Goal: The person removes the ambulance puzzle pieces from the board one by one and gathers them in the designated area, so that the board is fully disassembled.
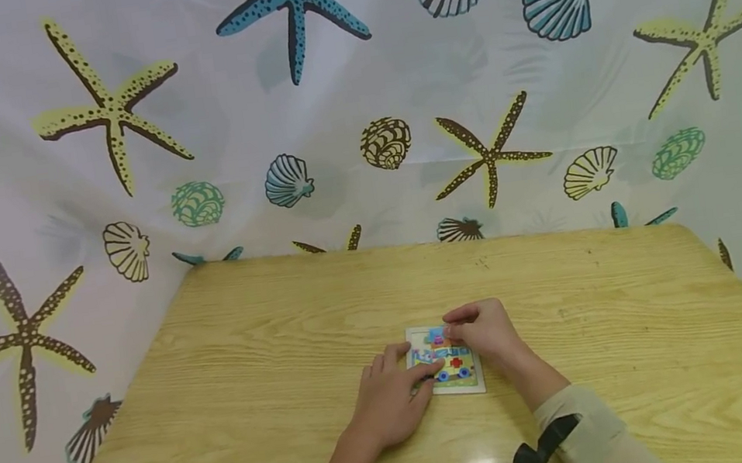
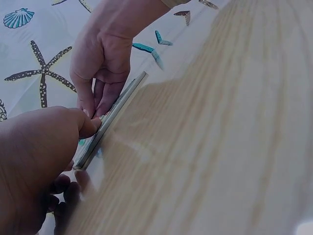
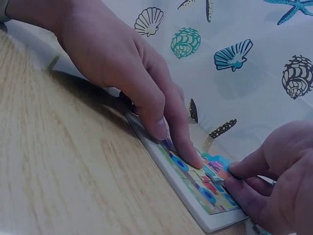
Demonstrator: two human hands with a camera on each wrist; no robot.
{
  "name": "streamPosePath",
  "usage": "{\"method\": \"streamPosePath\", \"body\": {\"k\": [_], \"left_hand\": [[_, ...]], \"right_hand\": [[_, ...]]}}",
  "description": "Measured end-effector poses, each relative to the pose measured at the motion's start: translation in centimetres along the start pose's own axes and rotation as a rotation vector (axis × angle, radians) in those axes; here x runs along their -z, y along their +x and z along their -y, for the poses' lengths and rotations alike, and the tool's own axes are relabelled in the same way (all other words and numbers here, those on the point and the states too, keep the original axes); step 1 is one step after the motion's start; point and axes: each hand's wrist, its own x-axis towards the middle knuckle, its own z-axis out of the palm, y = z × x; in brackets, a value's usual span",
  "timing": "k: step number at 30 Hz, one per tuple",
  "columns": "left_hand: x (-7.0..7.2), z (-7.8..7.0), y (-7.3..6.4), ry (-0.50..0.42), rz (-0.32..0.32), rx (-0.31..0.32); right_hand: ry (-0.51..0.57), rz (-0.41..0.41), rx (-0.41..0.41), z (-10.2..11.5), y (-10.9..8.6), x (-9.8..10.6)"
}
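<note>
Fitting a piece point(image 1: 437, 338), seemingly, the right hand point(image 1: 490, 333) pinches it while the outstretched left hand point(image 1: 390, 401) touches the puzzle point(image 1: 459, 382) — well in from the far edge of the surface point(image 1: 285, 329) — with careful alignment probably needed next.

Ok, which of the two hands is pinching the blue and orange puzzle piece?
The right hand: it pinches the piece by its edge. The left hand instead rests on the puzzle, lower down.
</note>
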Motion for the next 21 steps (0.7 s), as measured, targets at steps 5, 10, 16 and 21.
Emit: {"method": "streamPosePath", "body": {"k": [5, 10, 16, 21], "left_hand": [[-0.21, 0.05, 0.19, -0.014, -0.011, -0.014], [-0.66, 0.4, 0.36, 0.01, 0.0, -0.015], [-0.89, 0.28, 0.36, 0.048, 0.025, 0.002], [-0.89, 0.2, 0.43, 0.059, 0.01, 0.01]], "right_hand": [[-0.045, 0.004, 0.06, -0.23, -0.4, 0.17], [-0.104, 0.047, 0.103, -0.23, -0.3, 0.53], [-0.124, 0.08, 0.094, -0.22, -0.25, 0.84], [-0.006, 0.074, 0.093, 0.04, -0.19, 0.93]]}}
